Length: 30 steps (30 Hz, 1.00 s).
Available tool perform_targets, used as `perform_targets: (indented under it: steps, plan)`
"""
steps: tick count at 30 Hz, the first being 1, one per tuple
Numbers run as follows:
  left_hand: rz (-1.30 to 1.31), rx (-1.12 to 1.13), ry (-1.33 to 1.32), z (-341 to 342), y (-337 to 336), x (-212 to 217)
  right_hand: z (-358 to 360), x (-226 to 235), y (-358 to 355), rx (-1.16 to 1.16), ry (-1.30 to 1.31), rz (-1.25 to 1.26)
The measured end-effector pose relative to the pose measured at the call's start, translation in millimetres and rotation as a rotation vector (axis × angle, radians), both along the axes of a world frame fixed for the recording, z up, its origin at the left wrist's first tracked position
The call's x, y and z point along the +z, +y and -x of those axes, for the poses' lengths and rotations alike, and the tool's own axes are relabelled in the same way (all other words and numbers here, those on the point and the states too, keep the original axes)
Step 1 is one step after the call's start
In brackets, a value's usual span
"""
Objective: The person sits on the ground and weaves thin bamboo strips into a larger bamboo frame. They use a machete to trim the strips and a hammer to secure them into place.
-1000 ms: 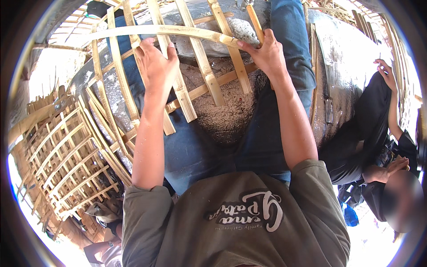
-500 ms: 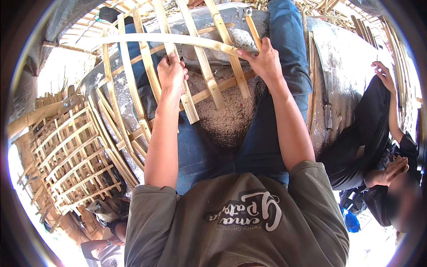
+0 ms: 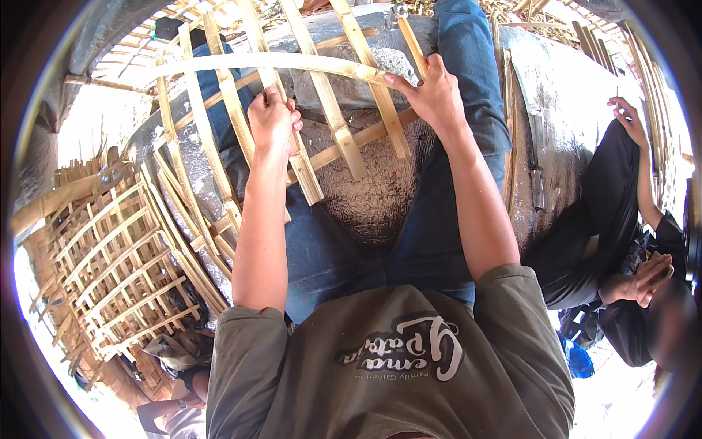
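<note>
A lattice of pale bamboo slats (image 3: 333, 117) lies across a stone in front of me, between my legs. One long bamboo strip (image 3: 307, 64) runs crosswise over the slats, arching from the left to my right hand. My left hand (image 3: 272, 124) is closed around one slat, thumb up along it, just below the crosswise strip. My right hand (image 3: 436, 94) grips a hammer (image 3: 412, 45) by its wooden handle, the head pointing away from me. The right thumb presses on the strip's right end, near the outermost slat. The undersides of both hands are hidden.
A finished-looking bamboo lattice (image 3: 121, 260) stands at the left beside loose strips (image 3: 186, 271). At the right a long knife (image 3: 538, 179) lies on a shiny dark sheet (image 3: 559, 132). A person in dark clothes (image 3: 585, 249) sits at the right; another is partly visible at lower left.
My left hand and the lattice have shifted slightly left and away from me. The right hand has moved a little the same way, still with the hammer and thumb on the strip.
</note>
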State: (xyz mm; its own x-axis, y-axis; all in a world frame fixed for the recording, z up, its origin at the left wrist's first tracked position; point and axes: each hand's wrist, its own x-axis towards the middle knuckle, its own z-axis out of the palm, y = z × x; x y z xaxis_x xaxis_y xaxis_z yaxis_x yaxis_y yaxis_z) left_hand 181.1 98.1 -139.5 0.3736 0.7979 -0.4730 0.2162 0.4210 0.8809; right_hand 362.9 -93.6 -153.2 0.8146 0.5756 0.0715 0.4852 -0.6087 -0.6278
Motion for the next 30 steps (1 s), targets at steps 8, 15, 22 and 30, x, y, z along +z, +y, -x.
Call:
perform_targets:
  steps: [8,15,22,30]
  plan:
    - [-0.023,-0.014,-0.028,-15,13,12,-15,2,11,-0.028,-0.009,-0.014]
    - [-0.058,-0.065,0.014,-20,29,11,-18,-6,17,-0.029,-0.03,-0.035]
    - [-0.073,-0.098,-0.004,-24,29,8,-16,-12,12,-0.063,-0.011,-0.039]
    - [-0.073,-0.117,0.017,-26,31,23,-14,-7,8,-0.095,0.023,-0.06]
